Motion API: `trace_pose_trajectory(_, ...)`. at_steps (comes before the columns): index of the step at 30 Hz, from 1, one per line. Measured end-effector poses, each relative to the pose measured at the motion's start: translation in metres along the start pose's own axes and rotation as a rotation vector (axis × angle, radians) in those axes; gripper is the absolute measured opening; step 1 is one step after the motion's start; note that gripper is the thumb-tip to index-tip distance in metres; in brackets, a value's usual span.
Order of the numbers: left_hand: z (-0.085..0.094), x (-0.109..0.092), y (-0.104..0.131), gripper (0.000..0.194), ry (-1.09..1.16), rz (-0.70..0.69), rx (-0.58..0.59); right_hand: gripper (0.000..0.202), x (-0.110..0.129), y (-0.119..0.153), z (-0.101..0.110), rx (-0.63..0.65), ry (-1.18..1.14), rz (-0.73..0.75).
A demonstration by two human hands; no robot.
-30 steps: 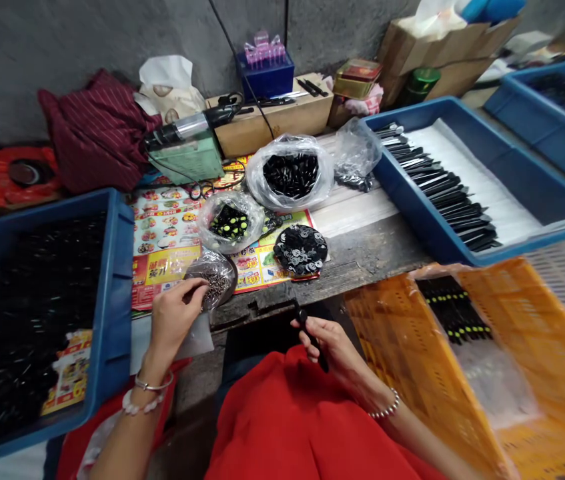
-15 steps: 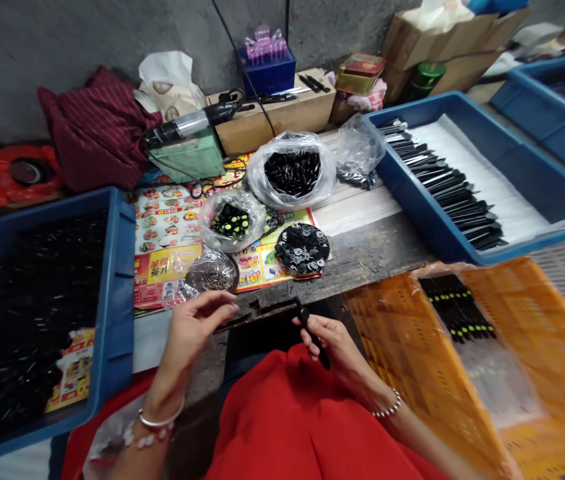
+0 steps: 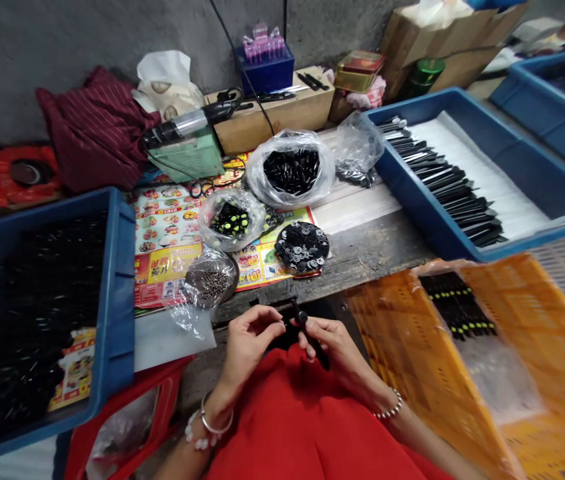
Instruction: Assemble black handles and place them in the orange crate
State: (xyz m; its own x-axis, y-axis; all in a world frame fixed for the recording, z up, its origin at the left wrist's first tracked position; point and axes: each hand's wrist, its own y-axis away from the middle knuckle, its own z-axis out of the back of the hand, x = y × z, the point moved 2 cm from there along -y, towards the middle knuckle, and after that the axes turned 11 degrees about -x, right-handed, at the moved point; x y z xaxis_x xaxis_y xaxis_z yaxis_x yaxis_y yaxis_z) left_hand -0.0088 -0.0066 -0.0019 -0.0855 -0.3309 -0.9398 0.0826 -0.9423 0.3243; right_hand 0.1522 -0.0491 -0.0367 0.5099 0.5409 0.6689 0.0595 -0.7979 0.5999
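In my right hand is a slim black plastic part with a round knob near its upper end. My left hand is just left of it, thumb and forefinger pinched on a tiny thin metal piece, too small to name. Past the left hand, a round dish in clear plastic holds small metal pieces. Behind are a bag of black and yellow-green parts, a bag of glossy black pieces and a round heap of flat black and grey parts.
A blue tray of black parts stands left, above a red stool. To the right are another blue tray with rows of black pieces and an orange crate. A power tool lies on a green box.
My left hand has moved right, away from the dish, and come close to the black part, its fingertips pinched. My right hand has stayed nearly still with the part.
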Motion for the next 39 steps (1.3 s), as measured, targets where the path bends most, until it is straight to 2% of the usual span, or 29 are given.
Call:
trace_pose_trajectory(5,-0.002,-0.001,0.004,0.005,-0.039,-0.067,-0.042,0.035,0.001,0.003,-0.002,0.019,0.005,-0.018)
trace_pose_trajectory(11,-0.003,0.001,0.005,0.002,-0.122,-0.164,-0.034,0.038,0.002,0.004,-0.003,0.054,0.037,-0.016)
trace_pose_trajectory(20,0.000,0.005,0.007,0.007,-0.328,-0.431,-0.081,0.040,0.005,0.005,-0.006,0.071,0.034,-0.053)
trace_pose_trajectory(26,0.000,0.000,0.010,0.014,-0.349,-0.598,-0.105,0.039,0.002,0.003,-0.004,0.107,0.016,-0.039)
trace_pose_trajectory(33,0.001,-0.002,0.011,0.013,-0.290,-0.644,-0.120,0.039,0.002,0.002,-0.005,0.052,0.019,-0.039)
trace_pose_trajectory(39,0.001,-0.001,0.014,0.013,-0.290,-0.662,-0.121,0.038,0.006,0.000,-0.006,-0.006,0.158,0.101)
